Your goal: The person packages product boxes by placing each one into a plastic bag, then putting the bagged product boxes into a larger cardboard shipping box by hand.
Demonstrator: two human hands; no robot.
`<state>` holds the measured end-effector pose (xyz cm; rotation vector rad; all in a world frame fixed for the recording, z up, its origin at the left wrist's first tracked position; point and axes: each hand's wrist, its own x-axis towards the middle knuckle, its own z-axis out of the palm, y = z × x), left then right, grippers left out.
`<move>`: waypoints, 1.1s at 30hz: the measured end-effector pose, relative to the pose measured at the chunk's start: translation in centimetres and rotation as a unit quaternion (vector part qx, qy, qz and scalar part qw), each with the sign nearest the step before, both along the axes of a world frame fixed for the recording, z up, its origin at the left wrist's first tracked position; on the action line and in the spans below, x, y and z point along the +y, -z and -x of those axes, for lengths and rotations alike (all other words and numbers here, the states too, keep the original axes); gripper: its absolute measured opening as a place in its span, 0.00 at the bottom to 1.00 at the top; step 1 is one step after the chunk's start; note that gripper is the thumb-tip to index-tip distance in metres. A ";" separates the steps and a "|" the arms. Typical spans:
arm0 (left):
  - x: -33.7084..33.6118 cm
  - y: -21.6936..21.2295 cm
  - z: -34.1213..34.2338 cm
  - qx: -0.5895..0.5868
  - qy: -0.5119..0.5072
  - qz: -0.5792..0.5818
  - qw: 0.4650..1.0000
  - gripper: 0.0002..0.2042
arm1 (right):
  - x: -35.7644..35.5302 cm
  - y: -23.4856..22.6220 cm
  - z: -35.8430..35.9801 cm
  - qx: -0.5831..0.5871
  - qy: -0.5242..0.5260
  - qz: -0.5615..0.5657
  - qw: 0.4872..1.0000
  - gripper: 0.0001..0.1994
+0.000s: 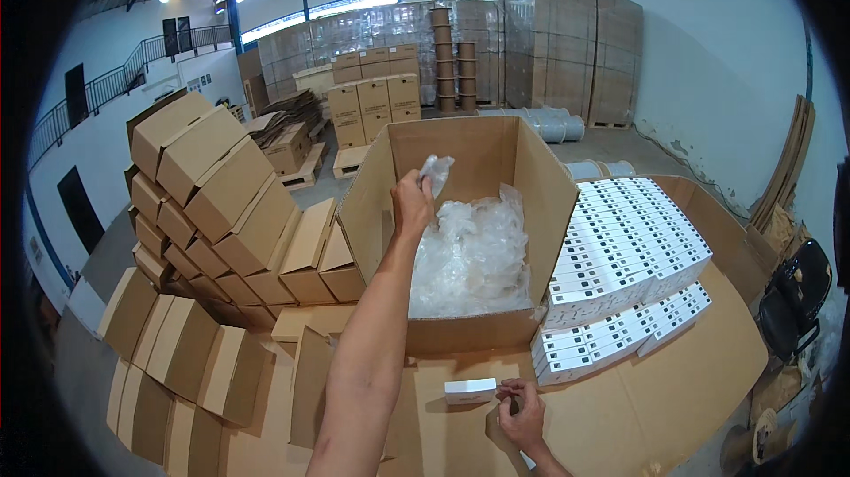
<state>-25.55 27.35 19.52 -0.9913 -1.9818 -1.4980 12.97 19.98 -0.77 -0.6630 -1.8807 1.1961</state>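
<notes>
My left hand [413, 203] is raised over a large open cardboard box [469, 333], closed on a crumpled clear plastic bag [436, 172]. Inside the box lies a heap of similar clear plastic bags [469, 255]. On the cardboard-covered table in front of it rests a small white box [470, 391]. My right hand [522, 415] is beside that box's right end, fingers curved and apart with nothing visible in them; whether the fingertips touch it I cannot tell. A white edge [529, 460] peeks out by my right wrist, mostly hidden.
Rows of small white boxes [620, 251] are stacked right of the large box. Brown cartons [221, 185] pile up on the left, with more open cartons [181, 349] nearer. A black chair [794, 295] stands at the far right. Wrapped pallets [571, 47] line the back.
</notes>
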 end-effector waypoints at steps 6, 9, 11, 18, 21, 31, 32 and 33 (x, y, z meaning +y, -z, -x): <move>-2.3 -3.7 -4.9 -0.096 0.046 -0.110 0.988 0.11 | 0.3 1.4 0.1 0.004 0.007 -0.013 1.000 0.11; -4.1 -4.1 -7.9 -0.120 0.074 -0.158 0.977 0.13 | 0.0 0.8 0.1 0.014 -0.001 0.014 1.000 0.11; -5.3 -4.1 -10.7 -0.159 0.120 -0.195 0.960 0.14 | 0.1 1.1 0.0 0.030 -0.006 0.040 0.999 0.11; -12.1 0.0 -21.4 -0.258 0.216 -0.244 0.910 0.12 | 0.0 1.0 -0.5 0.031 -0.001 0.053 0.998 0.09; -14.8 3.2 -25.3 -0.287 0.242 -0.236 0.896 0.11 | 0.3 1.7 -0.8 0.037 0.003 0.049 0.998 0.10; -21.5 16.7 -32.4 -0.412 0.209 -0.158 0.873 0.11 | -0.7 1.1 -1.5 0.140 -0.045 0.189 0.971 0.09; -21.8 17.5 -32.5 -0.434 0.195 -0.165 0.864 0.11 | -0.8 0.9 -1.7 0.138 -0.046 0.192 0.971 0.09; -22.0 18.2 -32.6 -0.436 0.192 -0.164 0.864 0.11 | -0.7 0.7 -2.0 0.168 -0.097 0.249 0.949 0.09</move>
